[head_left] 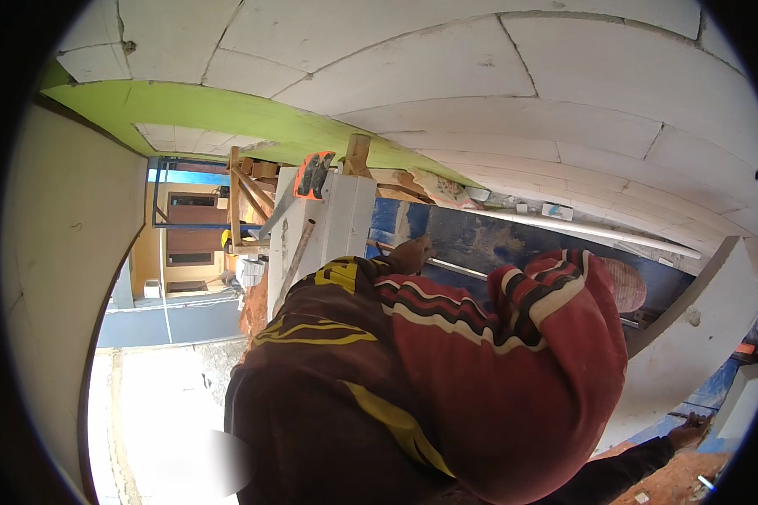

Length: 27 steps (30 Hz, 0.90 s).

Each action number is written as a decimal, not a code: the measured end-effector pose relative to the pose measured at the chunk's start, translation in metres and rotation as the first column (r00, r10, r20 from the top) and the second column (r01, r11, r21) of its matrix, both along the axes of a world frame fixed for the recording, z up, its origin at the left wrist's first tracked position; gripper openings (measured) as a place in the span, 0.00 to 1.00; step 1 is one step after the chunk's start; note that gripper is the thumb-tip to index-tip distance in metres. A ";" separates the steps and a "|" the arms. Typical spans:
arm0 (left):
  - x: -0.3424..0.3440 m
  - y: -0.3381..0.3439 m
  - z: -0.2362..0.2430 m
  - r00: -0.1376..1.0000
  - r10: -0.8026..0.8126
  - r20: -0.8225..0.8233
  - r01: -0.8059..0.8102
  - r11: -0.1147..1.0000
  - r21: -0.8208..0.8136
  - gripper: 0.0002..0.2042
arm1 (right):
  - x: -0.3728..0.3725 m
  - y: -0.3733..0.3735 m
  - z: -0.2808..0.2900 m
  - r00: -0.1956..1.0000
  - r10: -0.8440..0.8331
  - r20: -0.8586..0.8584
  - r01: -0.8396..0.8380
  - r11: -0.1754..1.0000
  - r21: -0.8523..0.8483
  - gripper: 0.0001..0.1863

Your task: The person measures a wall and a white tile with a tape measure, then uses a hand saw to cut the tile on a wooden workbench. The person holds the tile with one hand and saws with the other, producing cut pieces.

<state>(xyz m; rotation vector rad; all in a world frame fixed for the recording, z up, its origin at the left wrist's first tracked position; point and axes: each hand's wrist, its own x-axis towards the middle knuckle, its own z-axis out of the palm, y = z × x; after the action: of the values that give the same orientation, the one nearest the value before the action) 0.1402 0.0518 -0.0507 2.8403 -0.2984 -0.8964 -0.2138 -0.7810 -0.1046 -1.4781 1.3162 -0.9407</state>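
Note:
My left hand (408, 254) reaches out from a dark sleeve with yellow marks, beside a stack of pale blocks (355, 210). Its fingers are too small and shaded to tell what they hold. Close by, a thin light rod (456, 268) lies over a blue, dirt-stained surface (488, 234). At the lower right my right hand (689, 431) looks closed around something slender and dark, beside a large pale block (699, 324). My bent leg in red striped trousers (505, 404) fills the middle and hides part of the right arm. On the block stack lies a handsaw (314, 175) with an orange and black handle.
A brown pipe or stick (300, 254) leans along the blocks. A long white pipe (581, 229) runs beside the pale block wall (446, 67). A wooden post (358, 155) and a timber frame (237, 198) stand near the stack. Reddish soil (661, 486) shows at the lower right.

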 end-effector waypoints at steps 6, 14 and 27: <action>-0.011 0.009 -0.005 0.988 0.075 0.133 -0.081 0.996 0.035 0.21 | 0.033 -0.026 0.017 0.975 -0.222 0.023 0.211 0.953 0.215 0.25; 0.053 0.041 0.038 0.347 0.869 -0.353 -0.845 0.126 -0.520 0.44 | 0.047 -0.007 0.006 0.982 -0.190 -0.012 0.190 0.978 0.082 0.24; 0.164 0.100 0.164 0.094 0.821 -0.564 -0.495 -0.453 -0.742 0.41 | 0.090 0.066 0.034 0.946 -0.200 0.255 0.186 0.979 0.080 0.13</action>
<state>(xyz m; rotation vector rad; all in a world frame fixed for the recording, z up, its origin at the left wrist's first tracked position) 0.3041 0.1522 0.1133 1.1966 0.8744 0.2082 -0.1239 -0.7151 -0.0706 -1.1515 1.2948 -1.1738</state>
